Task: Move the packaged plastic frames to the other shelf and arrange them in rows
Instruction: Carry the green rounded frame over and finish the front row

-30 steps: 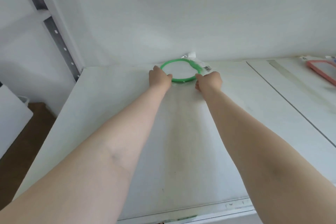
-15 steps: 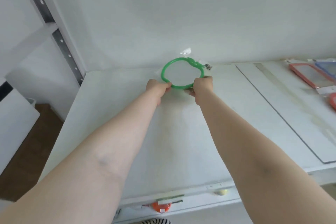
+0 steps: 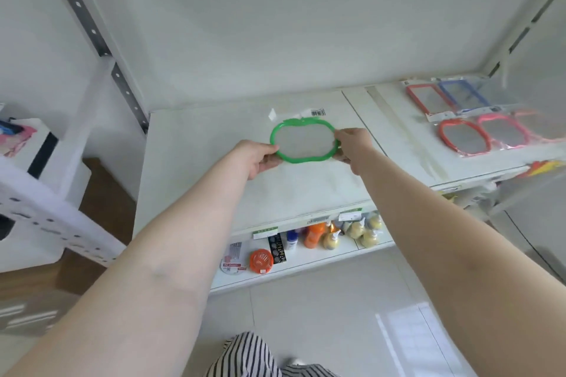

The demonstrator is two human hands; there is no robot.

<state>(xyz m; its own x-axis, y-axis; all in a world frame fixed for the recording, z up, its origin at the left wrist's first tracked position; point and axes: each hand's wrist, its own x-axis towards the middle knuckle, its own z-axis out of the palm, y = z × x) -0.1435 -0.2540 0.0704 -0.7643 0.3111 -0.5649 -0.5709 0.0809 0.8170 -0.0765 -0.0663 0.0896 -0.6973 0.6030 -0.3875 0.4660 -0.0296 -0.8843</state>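
Note:
A green apple-shaped plastic frame (image 3: 294,158) in a clear package is held just above the white shelf (image 3: 196,144), near its middle. My left hand (image 3: 260,156) grips the frame's left edge and my right hand (image 3: 352,145) grips its right edge. On the adjoining shelf to the right lie more packaged frames: a red rectangular frame (image 3: 426,98), a blue rectangular frame (image 3: 465,94), a red apple-shaped frame (image 3: 464,135), and a pink apple-shaped frame (image 3: 502,130).
A metal upright (image 3: 101,40) stands at the shelf's back left. A lower shelf (image 3: 321,260) holds an orange round pack (image 3: 261,260), bottles and small packs. A white perforated rack (image 3: 46,217) stands at far left. Pale floor tiles lie below.
Both hands have drawn the green frame back from the shelf's rear wall toward the front. The view has pulled back, so the right shelf's frames and the lower shelf now show.

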